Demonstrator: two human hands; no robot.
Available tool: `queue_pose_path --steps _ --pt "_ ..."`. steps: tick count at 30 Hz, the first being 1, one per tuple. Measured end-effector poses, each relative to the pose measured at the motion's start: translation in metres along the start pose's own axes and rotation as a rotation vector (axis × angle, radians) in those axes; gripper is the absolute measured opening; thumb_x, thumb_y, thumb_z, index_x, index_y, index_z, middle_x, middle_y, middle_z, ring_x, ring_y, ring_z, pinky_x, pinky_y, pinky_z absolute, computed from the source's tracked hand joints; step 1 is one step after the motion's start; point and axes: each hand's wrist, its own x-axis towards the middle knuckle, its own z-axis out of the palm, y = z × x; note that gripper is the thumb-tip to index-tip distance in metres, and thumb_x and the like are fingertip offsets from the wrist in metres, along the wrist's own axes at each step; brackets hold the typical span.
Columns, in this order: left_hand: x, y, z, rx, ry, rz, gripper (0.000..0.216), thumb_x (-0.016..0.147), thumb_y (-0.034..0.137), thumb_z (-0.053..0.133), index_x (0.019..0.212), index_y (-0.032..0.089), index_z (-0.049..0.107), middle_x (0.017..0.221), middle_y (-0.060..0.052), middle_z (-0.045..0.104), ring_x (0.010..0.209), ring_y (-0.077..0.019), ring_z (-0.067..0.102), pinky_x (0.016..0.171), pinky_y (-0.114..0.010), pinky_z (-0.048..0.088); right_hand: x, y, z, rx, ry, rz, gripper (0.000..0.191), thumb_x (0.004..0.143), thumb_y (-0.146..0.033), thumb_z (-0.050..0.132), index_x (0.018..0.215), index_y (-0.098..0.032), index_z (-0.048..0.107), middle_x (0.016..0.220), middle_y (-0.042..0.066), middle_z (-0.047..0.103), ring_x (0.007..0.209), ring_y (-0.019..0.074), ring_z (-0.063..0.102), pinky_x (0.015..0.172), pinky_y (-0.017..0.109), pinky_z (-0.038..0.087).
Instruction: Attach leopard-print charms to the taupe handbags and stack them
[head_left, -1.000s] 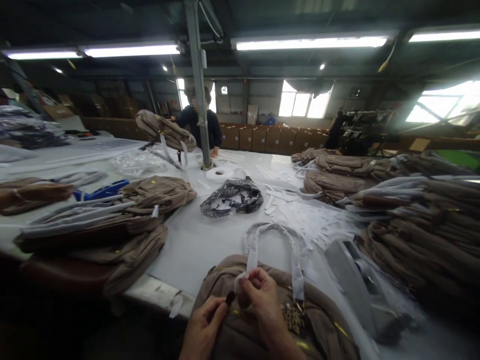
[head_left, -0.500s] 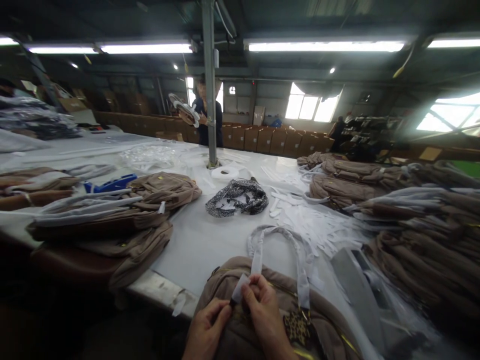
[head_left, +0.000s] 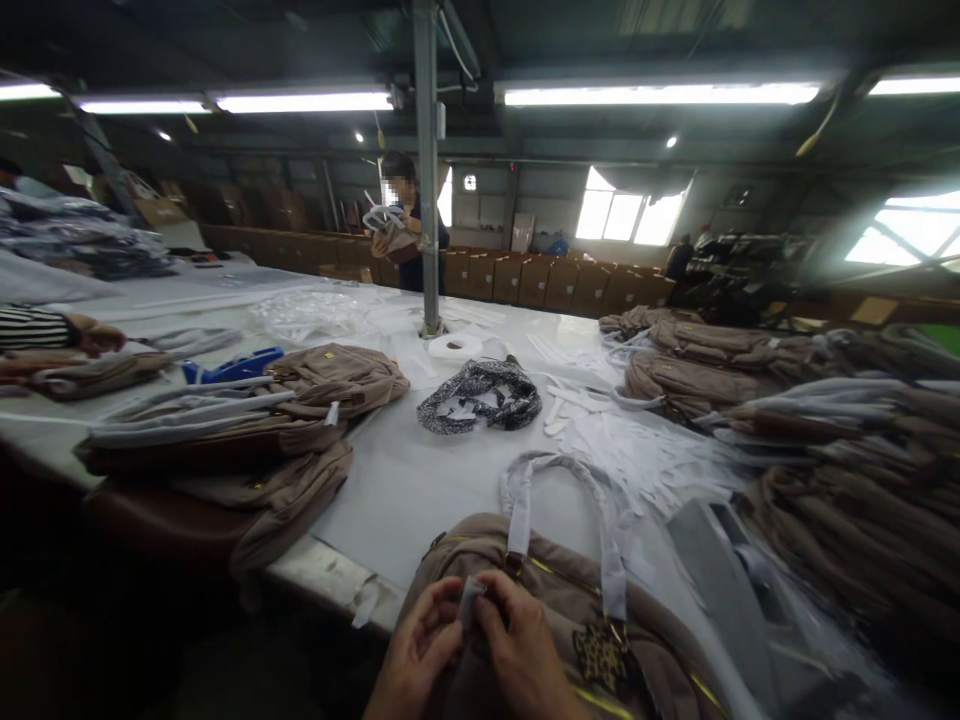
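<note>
A taupe fabric handbag [head_left: 660, 640] with gold zips lies at the table's near edge. Its looped handle, wrapped in white material [head_left: 596, 480], stands up behind it. Over the bag's left side, my right hand [head_left: 525, 650] pinches a small white strip [head_left: 470, 602] between thumb and fingers. From the other side, my left hand [head_left: 420, 650] closes its fingertips on the same strip; its lower end is hidden between the hands. A dark tag with a gold pattern [head_left: 600, 655] hangs on the bag, right of my right hand.
A grey tape dispenser [head_left: 720, 590] stands right of the bag. Loose white strips [head_left: 637, 450] and a black-and-white bundle [head_left: 480, 395] lie beyond. Taupe bags are piled left [head_left: 337, 385] and right [head_left: 840, 520]. A co-worker's hand [head_left: 97, 335] is far left; another person stands behind a post [head_left: 426, 200].
The white strip has turned more upright and shows less between my fingers. My hands have shifted slightly. At left, the co-worker's arm has drawn back; the far person has lowered a bag.
</note>
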Motion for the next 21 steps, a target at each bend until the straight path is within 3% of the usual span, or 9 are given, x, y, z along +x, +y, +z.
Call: queue_pose_path --steps 5,9,13,17,21 --pt "0.005 -0.006 0.002 0.110 0.045 -0.037 0.035 0.072 0.052 0.065 0.080 0.018 0.062 0.057 0.005 0.055 0.053 -0.0101 0.049 0.052 -0.019 0.039 0.000 0.003 -0.004 0.018 -0.015 0.004 0.028 0.087 -0.026 0.049 0.111 -0.019 0.061 0.099 0.007 0.069 0.093 0.0212 0.063 0.081 0.029 0.046" --pt "0.005 -0.012 0.001 0.152 0.089 0.012 0.038 0.073 0.056 0.061 0.074 0.018 0.059 0.056 0.005 0.055 0.054 -0.0106 0.049 0.053 -0.019 0.039 0.004 0.005 -0.009 0.085 -0.013 0.078 0.033 0.086 -0.029 0.051 0.116 -0.017 0.058 0.102 0.009 0.068 0.092 0.0220 0.063 0.079 0.031 0.047" --pt "0.005 -0.011 -0.001 0.207 0.054 0.023 0.036 0.075 0.055 0.060 0.072 0.018 0.057 0.056 0.005 0.052 0.053 -0.0108 0.048 0.053 -0.019 0.038 0.012 -0.005 -0.013 0.023 -0.092 0.038 0.031 0.078 -0.023 0.059 0.108 -0.018 0.064 0.089 0.004 0.069 0.081 0.0201 0.063 0.072 0.028 0.046" --pt "0.005 -0.008 -0.002 0.233 0.012 0.033 0.032 0.078 0.050 0.058 0.073 0.019 0.058 0.055 0.005 0.051 0.053 -0.0107 0.047 0.053 -0.020 0.039 0.018 -0.011 -0.011 -0.030 -0.175 -0.004 0.017 0.076 -0.016 0.057 0.085 -0.019 0.071 0.074 0.000 0.069 0.071 0.0166 0.061 0.063 0.023 0.043" --pt "0.004 -0.005 -0.002 0.135 0.041 0.052 0.040 0.076 0.050 0.061 0.100 0.019 0.060 0.059 0.003 0.057 0.052 -0.0118 0.050 0.050 -0.020 0.041 0.021 -0.007 -0.006 -0.036 -0.149 0.009 0.016 0.075 -0.013 0.055 0.075 -0.017 0.070 0.069 -0.001 0.068 0.066 0.0144 0.059 0.060 0.021 0.040"
